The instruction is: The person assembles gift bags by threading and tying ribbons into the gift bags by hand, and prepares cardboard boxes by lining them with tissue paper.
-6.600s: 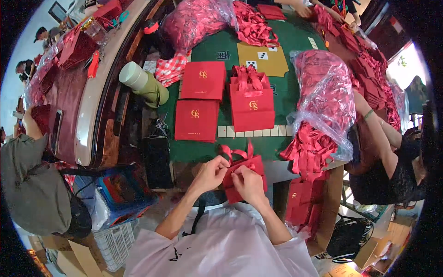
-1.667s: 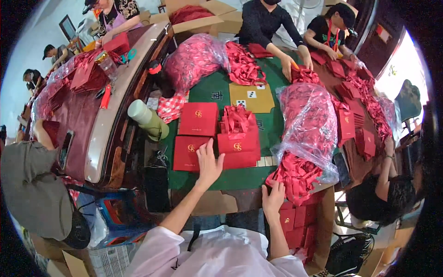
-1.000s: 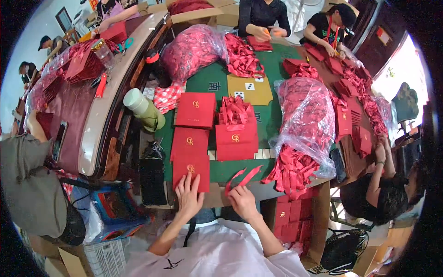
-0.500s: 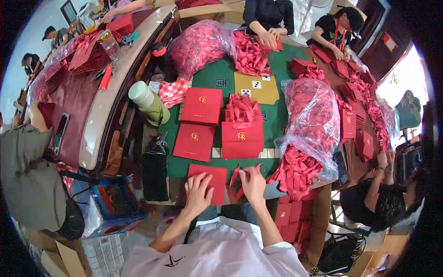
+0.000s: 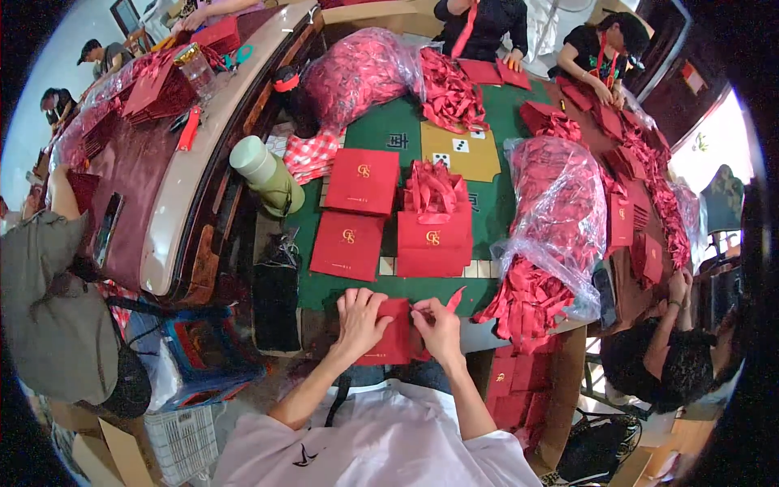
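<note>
At the near table edge lies a flat red paper gift bag (image 5: pixel 393 333). My left hand (image 5: pixel 359 325) rests on its left part, fingers stretched out and pressing it down. My right hand (image 5: pixel 439 331) pinches a red ribbon (image 5: pixel 456 299) at the bag's right edge; the ribbon's tail sticks up past my fingers. The fingertips partly hide where ribbon and bag meet. Just beyond are two stacks of red bags, a far one (image 5: pixel 363 180) and a nearer one (image 5: pixel 347 245). Beside them is a pile of bags (image 5: pixel 434 243) with ribbon handles bunched on top.
A plastic sack of red ribbons (image 5: pixel 556 211) spills toward me at the right; another ribbon sack (image 5: pixel 357 77) stands at the far left. A green bottle (image 5: pixel 266 174) is left of the stacks. An open carton (image 5: pixel 560 390) holds red bags by my right side. Other people work around the tables.
My right hand has moved left against the bag's edge with the ribbon. My left hand has slid slightly up and right on the bag. The person opposite has raised a ribbon.
</note>
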A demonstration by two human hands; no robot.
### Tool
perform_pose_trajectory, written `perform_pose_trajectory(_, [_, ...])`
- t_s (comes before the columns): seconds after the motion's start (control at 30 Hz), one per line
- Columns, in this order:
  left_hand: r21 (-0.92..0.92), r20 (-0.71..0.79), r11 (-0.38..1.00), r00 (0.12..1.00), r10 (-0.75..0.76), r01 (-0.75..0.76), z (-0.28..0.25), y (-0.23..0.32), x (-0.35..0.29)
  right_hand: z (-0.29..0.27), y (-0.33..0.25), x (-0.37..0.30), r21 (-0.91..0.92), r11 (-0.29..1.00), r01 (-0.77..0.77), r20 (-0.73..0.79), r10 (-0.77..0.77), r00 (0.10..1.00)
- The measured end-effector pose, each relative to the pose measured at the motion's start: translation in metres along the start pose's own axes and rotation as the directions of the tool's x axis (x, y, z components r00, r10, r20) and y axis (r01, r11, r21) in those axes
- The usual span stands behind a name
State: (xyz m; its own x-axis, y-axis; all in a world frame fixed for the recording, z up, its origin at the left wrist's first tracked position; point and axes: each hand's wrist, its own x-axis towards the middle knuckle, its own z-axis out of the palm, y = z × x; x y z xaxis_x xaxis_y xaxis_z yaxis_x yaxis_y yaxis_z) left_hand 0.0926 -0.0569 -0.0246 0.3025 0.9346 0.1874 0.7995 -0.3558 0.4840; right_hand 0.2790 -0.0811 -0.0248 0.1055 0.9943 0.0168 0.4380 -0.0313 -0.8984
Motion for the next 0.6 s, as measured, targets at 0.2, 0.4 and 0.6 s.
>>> perform_pose_trajectory(0.2, [-0.073, 0.063, 0.996, 0.997, -0.038, 0.042, -0.008, 0.011, 0.007, 0.01, -0.014, -0.008, -0.022, 0.999, 0.04, 0.031, -0.039, 0.999])
perform_pose_trajectory(0.4, [-0.175, 0.081, 0.982, 0.995, -0.058, 0.072, -0.005, 0.015, 0.004, 0.018, -0.007, -0.012, -0.034, 0.999, 0.042, -0.01, -0.043, 0.999])
perform_pose_trajectory(0.6, [-0.264, 0.118, 0.959, 0.99, -0.076, 0.105, -0.002, 0.012, 0.001, 0.021, -0.006, -0.014, -0.086, 0.984, 0.157, -0.088, -0.164, 0.982])
